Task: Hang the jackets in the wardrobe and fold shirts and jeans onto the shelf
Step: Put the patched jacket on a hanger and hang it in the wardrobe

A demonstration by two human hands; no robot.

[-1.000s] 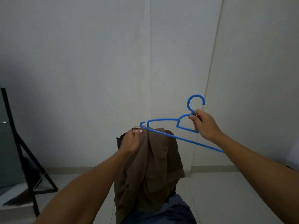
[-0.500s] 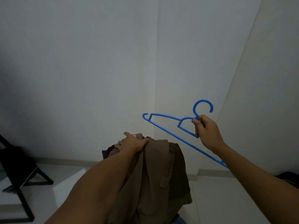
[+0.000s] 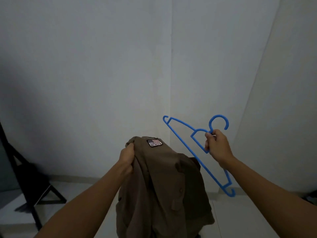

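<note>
A brown jacket point(image 3: 164, 182) with a flag patch near its top hangs in front of me, bunched and drooping. My left hand point(image 3: 127, 156) grips it at the upper left edge. To the right, my right hand point(image 3: 217, 145) holds a blue plastic hanger point(image 3: 184, 146) just under its hook. The hanger is tilted, its left tip high and its right tip low behind my forearm. Hanger and jacket are apart or barely overlapping at the jacket's right shoulder. No wardrobe or shelf is in view.
Plain white walls meet in a corner straight ahead. A black folding stand point(image 3: 25, 179) leans at the lower left on the pale floor point(image 3: 240, 219). A dark object point(image 3: 311, 196) shows at the right edge.
The jacket has turned so its flag patch now shows, with my left hand regripping it at the left edge. The hanger has tilted steeper and shifted slightly right.
</note>
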